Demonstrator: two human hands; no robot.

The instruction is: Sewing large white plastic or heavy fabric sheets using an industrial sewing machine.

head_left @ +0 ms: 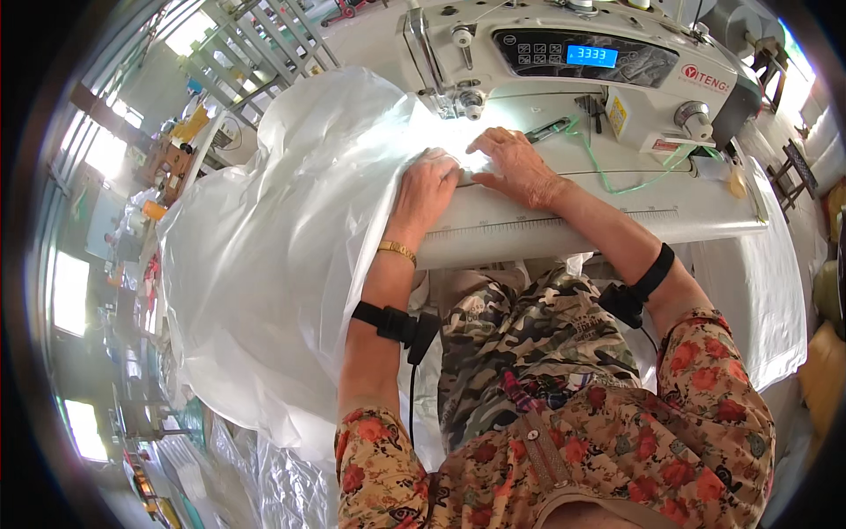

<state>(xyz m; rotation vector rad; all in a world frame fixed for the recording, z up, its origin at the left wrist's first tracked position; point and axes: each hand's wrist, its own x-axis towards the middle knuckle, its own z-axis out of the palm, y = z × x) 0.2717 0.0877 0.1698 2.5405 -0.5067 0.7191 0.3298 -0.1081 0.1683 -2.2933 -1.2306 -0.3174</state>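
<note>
A large, thin, shiny white sheet [273, 238] spreads over the left side of the sewing machine [582, 53] and hangs down past its bed. Beside the needle area, my left hand [429, 187] is closed on the sheet's right edge, fingers together and pressed down. My right hand [515, 167] rests just right of it, thumb and fingers apart, fingertips at the sheet's brightly lit end. Glare from the machine's lamp washes out the needle and the material between my hands.
Thread snips [548, 130] lie on the machine bed right of the needle, with green thread [608, 181] trailing nearby. A printed ruler [529, 222] runs along the bed's front edge. More white material [749, 291] hangs at the right. Metal racks [264, 53] stand behind at left.
</note>
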